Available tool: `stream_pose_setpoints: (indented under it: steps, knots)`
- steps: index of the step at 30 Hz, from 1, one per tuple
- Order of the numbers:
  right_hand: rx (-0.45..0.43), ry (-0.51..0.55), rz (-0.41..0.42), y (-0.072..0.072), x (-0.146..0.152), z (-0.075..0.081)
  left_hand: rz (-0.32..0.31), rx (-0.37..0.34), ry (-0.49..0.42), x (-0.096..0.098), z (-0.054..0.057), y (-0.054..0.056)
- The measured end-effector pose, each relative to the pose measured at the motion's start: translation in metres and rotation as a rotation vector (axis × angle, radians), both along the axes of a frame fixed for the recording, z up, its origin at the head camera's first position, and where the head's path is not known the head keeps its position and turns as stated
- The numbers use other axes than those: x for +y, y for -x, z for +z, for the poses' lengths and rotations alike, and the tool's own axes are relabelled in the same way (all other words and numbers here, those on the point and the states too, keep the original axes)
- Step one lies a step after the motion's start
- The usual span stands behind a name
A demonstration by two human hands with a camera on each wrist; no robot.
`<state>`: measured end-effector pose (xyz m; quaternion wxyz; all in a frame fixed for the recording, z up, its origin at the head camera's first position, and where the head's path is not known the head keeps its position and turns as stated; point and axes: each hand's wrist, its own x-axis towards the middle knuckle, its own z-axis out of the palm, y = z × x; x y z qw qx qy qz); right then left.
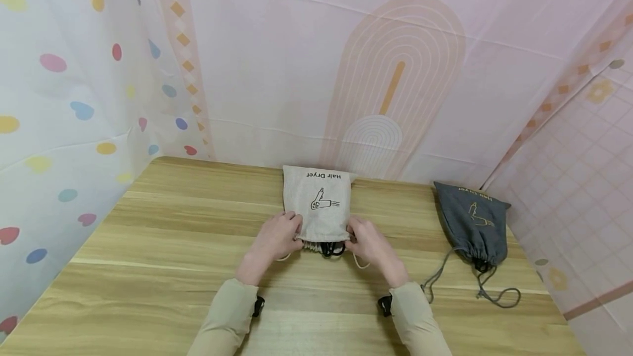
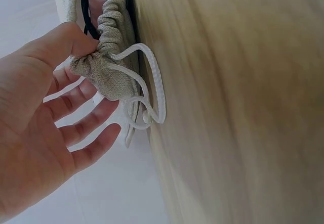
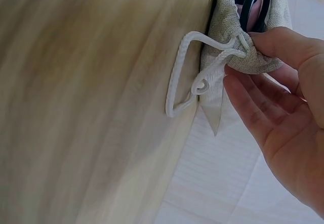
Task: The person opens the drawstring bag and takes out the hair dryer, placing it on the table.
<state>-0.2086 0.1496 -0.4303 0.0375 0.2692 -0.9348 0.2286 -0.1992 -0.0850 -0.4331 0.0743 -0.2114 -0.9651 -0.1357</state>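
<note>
A light beige drawstring bag (image 1: 318, 218), printed with "Hair Dryer" and a dryer drawing, lies on the table with its gathered mouth toward me. My left hand (image 1: 277, 236) pinches the left corner of the mouth between thumb and fingers. At the opposite corner my right hand (image 1: 368, 242) pinches the cloth the same way. White drawcord loops (image 2: 154, 85) hang out beside the left hand, and another white cord (image 3: 177, 77) beside the right. Inside the partly opened mouth show a black cord (image 3: 248, 6) and something pink; the rest of the contents is hidden.
A dark grey drawstring bag (image 1: 475, 224) with gold print lies at the right of the wooden table (image 1: 198, 224), its grey cords (image 1: 499, 298) trailing toward me. Patterned cloth (image 1: 277, 70) hangs along the table's back edge and both sides.
</note>
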Motion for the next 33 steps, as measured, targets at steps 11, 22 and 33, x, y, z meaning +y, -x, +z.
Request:
stream_pose_setpoints:
  steps: [11, 22, 33]
  knots:
    - [-0.001, 0.011, 0.009, -0.001, 0.005, 0.000, -0.009, 0.015, -0.011, -0.007, -0.001, 0.000]
    - [-0.022, 0.011, 0.002, 0.000, 0.008, 0.001, -0.009, 0.030, -0.053, -0.013, -0.001, 0.000]
    - [-0.071, 0.018, -0.011, -0.001, 0.011, 0.004, -0.023, 0.079, -0.069, -0.019, -0.002, 0.000]
